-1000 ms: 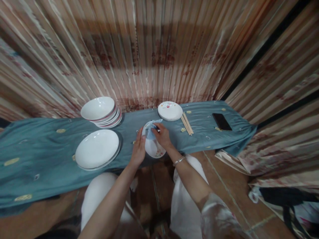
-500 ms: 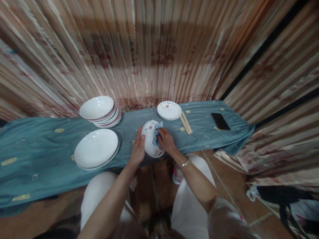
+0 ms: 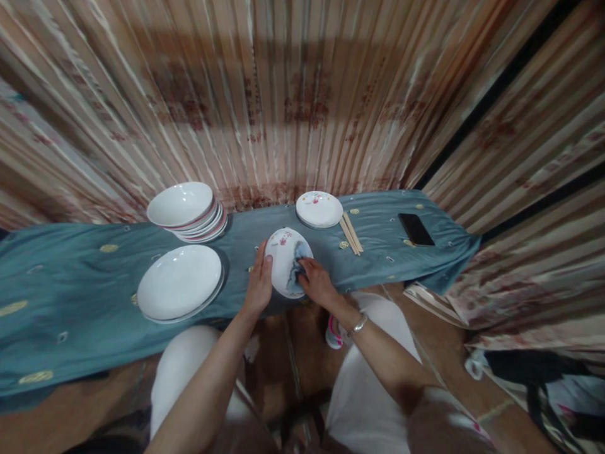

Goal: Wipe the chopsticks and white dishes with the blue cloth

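Note:
A white plate with a floral rim (image 3: pixel 282 261) is in front of me at the near side of the table. My left hand (image 3: pixel 259 277) grips its left edge, with the thumb over the rim and the other fingers at the outer side. In my right hand (image 3: pixel 317 282) is a crumpled bluish cloth (image 3: pixel 297 265), pressed against the right part of the plate's face. The cloth's lower part is blurred and partly hidden by my fingers.
Left stand a stack of bowls (image 3: pixel 182 207) and some large white plates (image 3: pixel 179 284). Behind the held plate are small floral plates (image 3: pixel 319 208), then chopsticks (image 3: pixel 350 233) and a black phone (image 3: pixel 416 229). The cloth-covered table (image 3: pixel 94 265) backs onto a curtain (image 3: pixel 283 113).
My right hand has moved the cloth downward over the plate's face, toward its lower right edge. My left hand still holds the left rim. The whole view has shifted slightly.

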Demonstrator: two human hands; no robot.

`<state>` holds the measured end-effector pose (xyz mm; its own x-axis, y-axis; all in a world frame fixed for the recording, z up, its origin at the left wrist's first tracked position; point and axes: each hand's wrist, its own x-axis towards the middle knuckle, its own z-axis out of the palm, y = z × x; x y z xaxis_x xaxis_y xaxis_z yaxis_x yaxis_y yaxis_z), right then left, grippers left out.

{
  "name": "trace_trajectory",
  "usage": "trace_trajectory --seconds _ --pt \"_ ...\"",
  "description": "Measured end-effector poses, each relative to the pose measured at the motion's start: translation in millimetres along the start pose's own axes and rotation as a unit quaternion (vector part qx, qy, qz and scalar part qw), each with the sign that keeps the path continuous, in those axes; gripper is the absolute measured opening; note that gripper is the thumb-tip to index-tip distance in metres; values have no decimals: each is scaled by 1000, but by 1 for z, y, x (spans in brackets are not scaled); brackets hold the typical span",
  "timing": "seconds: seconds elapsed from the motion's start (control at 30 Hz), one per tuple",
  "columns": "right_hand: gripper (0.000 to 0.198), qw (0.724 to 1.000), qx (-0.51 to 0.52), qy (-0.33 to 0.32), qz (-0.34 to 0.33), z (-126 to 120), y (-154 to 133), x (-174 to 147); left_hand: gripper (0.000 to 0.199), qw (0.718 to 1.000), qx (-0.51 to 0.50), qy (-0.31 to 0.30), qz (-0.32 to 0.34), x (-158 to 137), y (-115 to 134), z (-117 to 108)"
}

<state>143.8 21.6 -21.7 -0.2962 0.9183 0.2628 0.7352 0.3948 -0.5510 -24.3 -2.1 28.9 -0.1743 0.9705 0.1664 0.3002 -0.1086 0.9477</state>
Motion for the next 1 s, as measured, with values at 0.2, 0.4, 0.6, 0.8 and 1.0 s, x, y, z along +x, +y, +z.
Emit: trace_trajectory --seconds 0.2,0.4,0.6,0.8,1.0 --pt "33 995 90 -10 -31 -3 -12 -12 57 1000 0 8 9 1 -2 1" --pt "33 986 154 -17 -65 -6 -30 -13 57 1000 -5 10 9 5 -5 2" --pt "34 982 158 2 -103 -4 -45 1 58 1000 -8 14 21 7 -9 1" --pt "36 981 147 35 -119 3 -42 22 59 1000 -4 16 24 6 -11 1" --pt "36 987 115 62 -95 13 -21 37 58 1000 -3 22 0 4 -14 -1"
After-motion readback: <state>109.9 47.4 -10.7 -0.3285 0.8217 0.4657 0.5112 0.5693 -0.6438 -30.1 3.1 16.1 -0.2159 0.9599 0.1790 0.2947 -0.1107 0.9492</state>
